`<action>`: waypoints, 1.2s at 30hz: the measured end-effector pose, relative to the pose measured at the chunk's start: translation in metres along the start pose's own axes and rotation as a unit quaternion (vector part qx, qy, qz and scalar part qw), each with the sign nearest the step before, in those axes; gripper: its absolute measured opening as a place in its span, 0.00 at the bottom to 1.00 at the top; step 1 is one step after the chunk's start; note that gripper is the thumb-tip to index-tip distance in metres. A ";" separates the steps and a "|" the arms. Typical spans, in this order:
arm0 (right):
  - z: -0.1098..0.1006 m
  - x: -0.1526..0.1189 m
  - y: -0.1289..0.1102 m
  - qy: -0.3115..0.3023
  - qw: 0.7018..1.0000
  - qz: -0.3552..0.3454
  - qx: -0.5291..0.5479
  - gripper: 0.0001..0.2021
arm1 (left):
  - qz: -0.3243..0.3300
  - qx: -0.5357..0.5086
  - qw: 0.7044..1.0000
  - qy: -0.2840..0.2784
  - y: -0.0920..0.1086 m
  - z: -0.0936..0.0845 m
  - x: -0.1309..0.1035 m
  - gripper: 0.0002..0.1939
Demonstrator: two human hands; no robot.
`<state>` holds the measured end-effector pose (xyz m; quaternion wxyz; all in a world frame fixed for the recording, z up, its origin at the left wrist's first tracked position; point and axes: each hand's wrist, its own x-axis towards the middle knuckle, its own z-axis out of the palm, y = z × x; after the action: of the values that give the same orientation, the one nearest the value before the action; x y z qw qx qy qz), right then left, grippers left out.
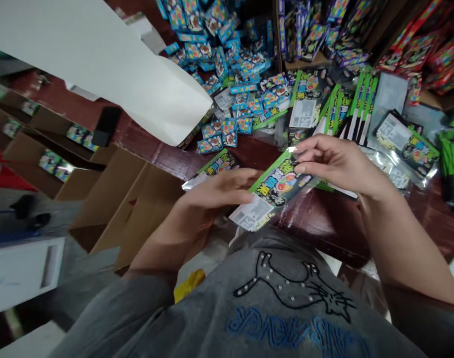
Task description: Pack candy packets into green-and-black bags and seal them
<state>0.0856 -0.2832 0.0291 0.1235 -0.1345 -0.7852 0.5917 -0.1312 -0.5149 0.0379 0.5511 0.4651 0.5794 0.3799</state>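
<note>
A flat black-and-green candy packet [281, 185] in clear plastic, with a white label at its lower end, lies tilted between my hands above the table edge. My right hand [333, 161] pinches its upper right corner between thumb and fingers. At the packet's left edge is my left hand [221, 189], slightly blurred, fingers stretched out and thumb apart, its tips touching or very near the edge. Behind the left hand another similar packet [215, 166] lies on the table, partly covered.
Small blue candy boxes [227, 59] are heaped at the back. More green-and-black packets [361, 104] lie right, before boxes of purple packs [316, 37] and red packs [431, 54]. A white sheet [137, 69] juts in from upper left. Open cartons [111, 199] and a phone-like dark object [107, 126] sit left.
</note>
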 end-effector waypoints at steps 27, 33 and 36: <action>-0.025 -0.089 -0.009 0.070 0.961 -0.040 -0.265 0.13 | 0.006 -0.150 0.989 -0.014 -0.037 0.086 0.088 0.15; 0.056 -0.104 0.031 0.310 0.907 0.167 -0.231 0.17 | 0.035 -0.016 0.986 0.160 -0.038 0.116 0.096 0.21; 0.080 -0.096 0.055 0.408 0.823 0.187 -0.348 0.19 | 0.009 0.121 0.973 0.196 -0.041 0.132 0.097 0.22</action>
<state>0.1505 -0.3752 -0.0487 0.2646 -0.5424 -0.7765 0.1812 -0.0018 -0.4429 -0.0429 0.3631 0.4502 0.7132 0.3960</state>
